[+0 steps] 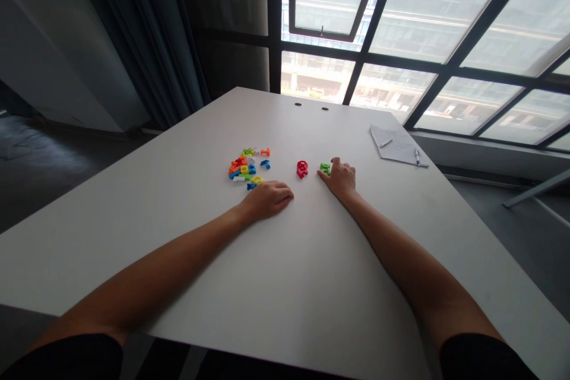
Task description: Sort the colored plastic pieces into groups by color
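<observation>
My left hand (268, 198) rests on the white table (285, 285) with its fingers curled under, just right of a heap of several small coloured plastic pieces (247, 168). My right hand (341, 177) lies further right, fingers bent, its fingertips touching a small group of green pieces (325, 168). Between the two hands sits a small group of red pieces (301, 169), touched by neither hand. I cannot see whether either palm hides a piece.
A sheet of paper (396, 143) with a pen (417, 157) on it lies at the table's far right. Two cable holes (311, 106) sit near the far edge. Windows and a dark curtain stand behind the table.
</observation>
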Demonstrator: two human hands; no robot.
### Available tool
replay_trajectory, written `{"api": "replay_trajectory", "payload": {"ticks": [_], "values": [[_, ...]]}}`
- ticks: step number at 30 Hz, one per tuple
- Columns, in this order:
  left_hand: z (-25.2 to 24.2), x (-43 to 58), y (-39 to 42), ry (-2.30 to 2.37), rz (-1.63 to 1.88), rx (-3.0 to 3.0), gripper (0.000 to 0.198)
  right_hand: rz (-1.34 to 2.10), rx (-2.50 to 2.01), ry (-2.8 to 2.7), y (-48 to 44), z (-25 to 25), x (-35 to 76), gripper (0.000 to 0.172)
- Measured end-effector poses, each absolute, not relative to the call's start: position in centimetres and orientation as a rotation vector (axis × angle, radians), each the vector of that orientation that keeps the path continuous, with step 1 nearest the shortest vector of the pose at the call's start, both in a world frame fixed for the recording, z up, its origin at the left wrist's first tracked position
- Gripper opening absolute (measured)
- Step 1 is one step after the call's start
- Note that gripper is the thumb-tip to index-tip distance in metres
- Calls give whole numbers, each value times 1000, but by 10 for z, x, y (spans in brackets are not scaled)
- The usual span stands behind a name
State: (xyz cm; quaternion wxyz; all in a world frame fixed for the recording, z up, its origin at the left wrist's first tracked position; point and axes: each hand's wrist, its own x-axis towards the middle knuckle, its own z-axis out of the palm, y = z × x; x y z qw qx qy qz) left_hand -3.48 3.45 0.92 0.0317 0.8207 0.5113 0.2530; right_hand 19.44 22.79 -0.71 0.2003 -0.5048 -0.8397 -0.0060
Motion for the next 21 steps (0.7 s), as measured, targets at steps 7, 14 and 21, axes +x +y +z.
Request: {"api": "replay_trajectory", "payload": {"ticks": [7, 14, 21], "values": [[11, -35, 34, 1588, 754, 2536, 22, -7, -1394, -2328, 225, -8, 197, 57], [11, -36, 34, 1586, 711, 2619, 24, 7, -1365, -2318, 221, -13, 203, 55], [48, -93, 44, 2146, 800, 2321, 34, 44, -1357, -2257, 220, -14, 205, 53]]}}
